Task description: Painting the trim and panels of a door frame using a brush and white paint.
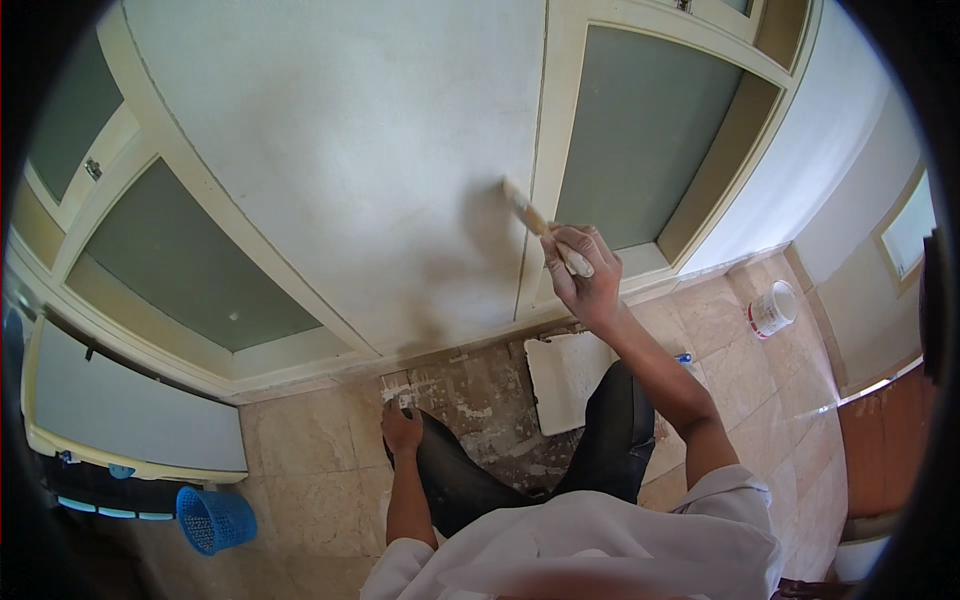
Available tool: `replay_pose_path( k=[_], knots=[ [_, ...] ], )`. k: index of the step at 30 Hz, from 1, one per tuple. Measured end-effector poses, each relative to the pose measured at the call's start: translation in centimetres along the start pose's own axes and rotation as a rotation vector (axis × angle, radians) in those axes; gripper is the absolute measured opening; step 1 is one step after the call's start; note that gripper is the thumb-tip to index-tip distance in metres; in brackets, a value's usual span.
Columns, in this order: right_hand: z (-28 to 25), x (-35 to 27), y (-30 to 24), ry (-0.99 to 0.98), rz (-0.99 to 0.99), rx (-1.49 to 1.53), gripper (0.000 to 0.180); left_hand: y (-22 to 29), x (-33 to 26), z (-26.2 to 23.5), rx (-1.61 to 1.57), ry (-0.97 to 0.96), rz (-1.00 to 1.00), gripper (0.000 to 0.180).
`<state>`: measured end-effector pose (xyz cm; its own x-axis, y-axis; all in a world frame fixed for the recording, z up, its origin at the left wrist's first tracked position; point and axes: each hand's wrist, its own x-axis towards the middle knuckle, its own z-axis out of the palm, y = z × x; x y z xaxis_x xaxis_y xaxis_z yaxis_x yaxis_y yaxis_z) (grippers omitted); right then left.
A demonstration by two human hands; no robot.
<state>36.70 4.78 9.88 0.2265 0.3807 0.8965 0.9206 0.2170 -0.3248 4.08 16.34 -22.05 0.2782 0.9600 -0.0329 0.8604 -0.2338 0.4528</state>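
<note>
My right hand (580,265) is closed round the handle of a paintbrush (525,208). The brush points up and left, its bristle tip at or close to the white wall panel (380,130), beside the cream frame on the right; contact cannot be made out. A shadow of hand and brush falls on the panel. Down by my left knee, my left hand (402,428) rests with its fingers loosely apart and nothing visible in it. A white, paint-covered tray or board (565,380) lies on the floor by my right knee.
Glass-paned cream frames (650,130) flank the panel. A paint-spattered brown sheet (470,400) covers the floor below it. At right stand a white bucket (772,310) and a small blue-ended object (683,358); at left, a blue basket (215,520) beside a white cabinet (135,400).
</note>
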Motion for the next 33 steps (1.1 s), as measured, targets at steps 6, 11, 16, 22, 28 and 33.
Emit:
replay_pose_path(
  k=[6,11,16,22,28,33],
  knots=[
    [-4.1,6.8,1.5,-0.286,-0.142,-0.035,0.019,0.2,-0.2,0.3,-0.035,-0.008,-0.006,0.052],
    [-6.2,15.5,0.1,-0.285,-0.337,-0.019,0.023,0.0,-0.5,0.0,0.028,0.013,0.010,0.051],
    [-4.8,14.8,0.8,-0.035,-0.593,0.008,0.029,0.9,-0.2,0.1,0.005,-0.015,-0.022,0.052],
    [-0.6,1.4,4.6,-0.209,-0.625,-0.260,0.025,0.1,0.0,0.6,0.046,-0.001,0.003,0.051],
    [0.7,-7.7,6.5,-0.515,-0.501,-0.155,0.032,0.7,-0.5,0.2,0.032,-0.022,-0.002,0.053],
    [-1.3,0.7,6.5,-0.653,-0.410,-0.195,0.047,1.6,-0.8,0.1,0.014,-0.028,0.005,0.053]
  ],
)
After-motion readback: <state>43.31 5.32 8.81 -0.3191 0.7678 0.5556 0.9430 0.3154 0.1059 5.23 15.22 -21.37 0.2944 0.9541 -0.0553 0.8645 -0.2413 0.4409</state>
